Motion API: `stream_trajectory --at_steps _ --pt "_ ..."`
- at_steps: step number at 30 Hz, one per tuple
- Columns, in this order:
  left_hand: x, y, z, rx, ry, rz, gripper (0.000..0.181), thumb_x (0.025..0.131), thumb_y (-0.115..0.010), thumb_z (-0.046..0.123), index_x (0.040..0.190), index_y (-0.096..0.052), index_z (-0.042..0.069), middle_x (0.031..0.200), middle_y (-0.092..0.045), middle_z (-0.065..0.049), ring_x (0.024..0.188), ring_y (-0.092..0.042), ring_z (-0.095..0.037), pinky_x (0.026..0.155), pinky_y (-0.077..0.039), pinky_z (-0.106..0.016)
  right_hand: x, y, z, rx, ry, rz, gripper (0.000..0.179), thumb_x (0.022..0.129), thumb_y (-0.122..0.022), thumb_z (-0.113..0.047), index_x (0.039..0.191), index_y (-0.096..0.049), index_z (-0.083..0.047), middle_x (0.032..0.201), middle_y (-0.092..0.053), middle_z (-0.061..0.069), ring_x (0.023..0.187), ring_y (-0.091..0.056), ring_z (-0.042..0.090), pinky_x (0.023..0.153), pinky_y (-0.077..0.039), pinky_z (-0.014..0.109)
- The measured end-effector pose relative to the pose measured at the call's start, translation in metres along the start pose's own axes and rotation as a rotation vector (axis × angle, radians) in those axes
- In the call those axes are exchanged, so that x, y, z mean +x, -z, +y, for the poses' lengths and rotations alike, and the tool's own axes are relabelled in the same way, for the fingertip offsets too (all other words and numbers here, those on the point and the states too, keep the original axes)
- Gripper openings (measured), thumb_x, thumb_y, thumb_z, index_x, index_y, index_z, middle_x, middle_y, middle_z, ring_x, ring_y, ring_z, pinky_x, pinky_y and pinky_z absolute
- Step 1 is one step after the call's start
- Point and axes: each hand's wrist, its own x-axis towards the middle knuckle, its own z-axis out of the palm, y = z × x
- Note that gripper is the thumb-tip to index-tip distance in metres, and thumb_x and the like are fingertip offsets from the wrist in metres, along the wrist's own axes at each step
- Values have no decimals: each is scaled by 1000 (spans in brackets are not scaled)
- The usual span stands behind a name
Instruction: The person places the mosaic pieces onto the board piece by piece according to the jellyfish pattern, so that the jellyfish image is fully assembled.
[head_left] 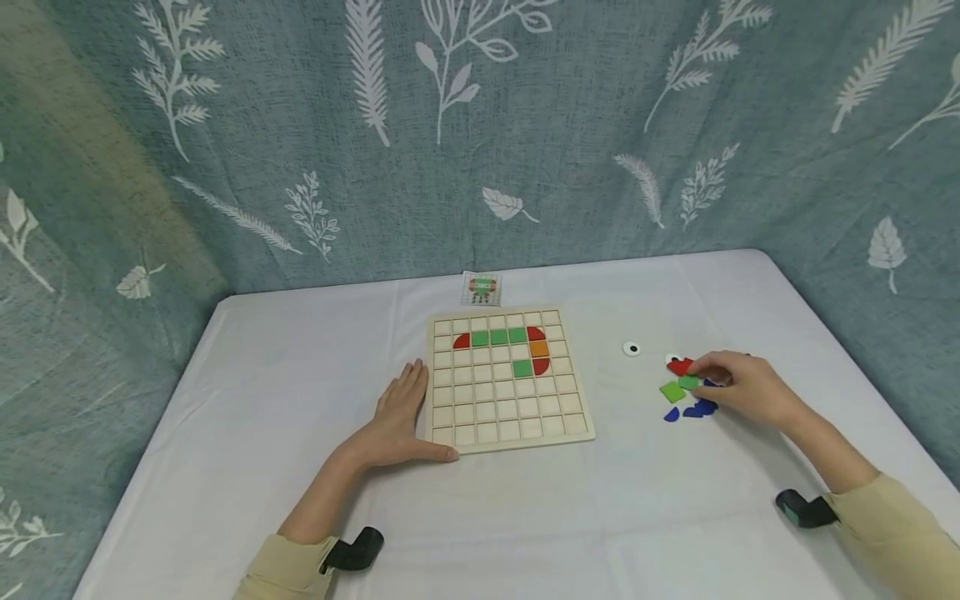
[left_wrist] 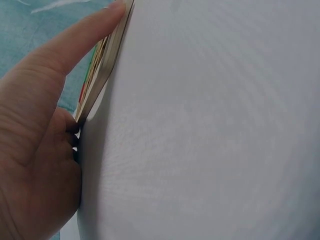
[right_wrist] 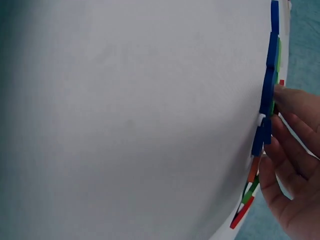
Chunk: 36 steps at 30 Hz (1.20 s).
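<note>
white tabletop (head_left: 525,517) spreads before us, and nearest we see two tan sleeves (head_left: 281,571), each with a black gadget (head_left: 360,550) at the cuff. our left hand (head_left: 397,425) lies spread and relaxed, its thumb at the near edge of the wooden board (head_left: 465,435) and its fingers along the left side. our right hand (head_left: 746,390) bends its fingers over dark blue pieces (head_left: 705,407) and a green piece (head_left: 687,382); we cannot tell whether it pinches one. just beside them we find a light green square (head_left: 672,392) and red pieces (head_left: 678,367), with a white eye disc (head_left: 632,349) apart, farther left. on the board's farther half we see green squares (head_left: 498,337), red rounded pieces (head_left: 541,367) and one orange square (head_left: 539,348), each in a cell. just beyond the board lies a small picture card (head_left: 482,290), and behind everything we face a blue-green curtain (head_left: 465,192) with white leaves.
</note>
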Motion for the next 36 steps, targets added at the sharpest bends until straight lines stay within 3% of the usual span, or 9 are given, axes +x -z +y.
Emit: stream_trajectory --at_steps 4,8,12,17,27,34,36 --pt "-1 1 -1 2 -2 -1 136 67 -83 57 153 2 -5 161 6 -20 148 10 -32 116 1 -53 2 -3 -4 4 3 1 24 84 -76 -10 105 -69 -2 97 -69 9 86 -58 23 76 -49 38" --pt "-2 2 -1 2 2 -2 136 67 -83 57 153 2 -5 161 6 -20 148 10 -32 116 2 -53 4 -3 -8 15 6 18 24 83 -78 -13 103 -69 -4 88 -66 2 78 -54 18 67 -47 30" --pt "-1 3 0 -1 -3 -7 136 67 -83 57 153 3 -5 161 6 -20 148 10 -32 117 2 -52 8 -6 -17 92 -7 28 24 85 -78 -19 104 -70 -7 87 -66 0 76 -53 15 61 -46 24" --pt "-1 5 0 0 -14 -12 136 68 -83 56 153 3 -6 161 7 -21 148 10 -32 117 3 -52 23 -16 -37 173 12 3 20 86 -77 -22 103 -70 -12 89 -66 0 79 -57 16 65 -49 25" --pt "-3 7 2 -2 -5 -18 135 68 -83 54 153 3 -6 161 7 -20 148 10 -31 117 2 -52 73 -56 -105 264 146 -74 13 84 -78 -18 95 -71 -17 95 -67 -5 88 -57 16 73 -50 33" --pt "-3 7 1 7 -5 -17 136 67 -82 57 153 3 -6 161 7 -20 148 10 -31 117 3 -51 103 -82 -146 211 323 -130 8 85 -78 -17 88 -71 -18 88 -66 -8 82 -56 15 71 -47 32" --pt "-3 7 1 9 -4 -16 136 68 -82 56 153 3 -6 161 7 -21 148 10 -32 117 2 -52 109 -88 -153 193 378 -136 7 85 -78 -17 87 -71 -18 85 -66 -8 76 -53 14 76 -45 34"
